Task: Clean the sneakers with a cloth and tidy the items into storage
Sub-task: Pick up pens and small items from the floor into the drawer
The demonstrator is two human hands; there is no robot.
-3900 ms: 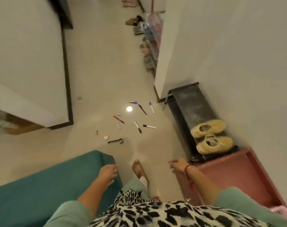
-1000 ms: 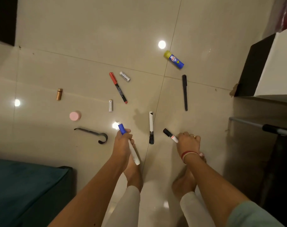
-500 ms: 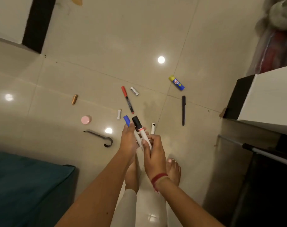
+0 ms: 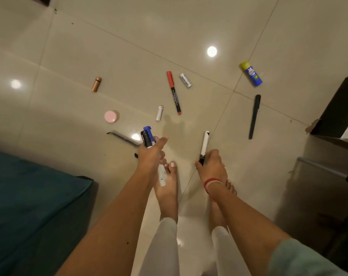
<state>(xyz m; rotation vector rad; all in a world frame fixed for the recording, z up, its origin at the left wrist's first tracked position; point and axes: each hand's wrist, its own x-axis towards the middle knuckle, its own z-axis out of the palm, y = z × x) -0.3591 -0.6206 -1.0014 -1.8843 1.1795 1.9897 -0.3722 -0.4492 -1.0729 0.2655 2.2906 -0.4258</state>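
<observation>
Right hand (image 4: pixel 211 166) pinches the white marker (image 4: pixel 204 145) by its near end, barrel pointing straight away; left hand (image 4: pixel 150 156), curled round two markers (image 4: pixel 148 136), hovers just to the left

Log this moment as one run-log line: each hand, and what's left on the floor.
left hand: holds two markers | right hand: grips white marker | floor: red marker, black pen, glue stick

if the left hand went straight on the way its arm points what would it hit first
Most likely the lower end of the red marker, lying just past the left hand; the hand's height above the floor is unclear.
</observation>
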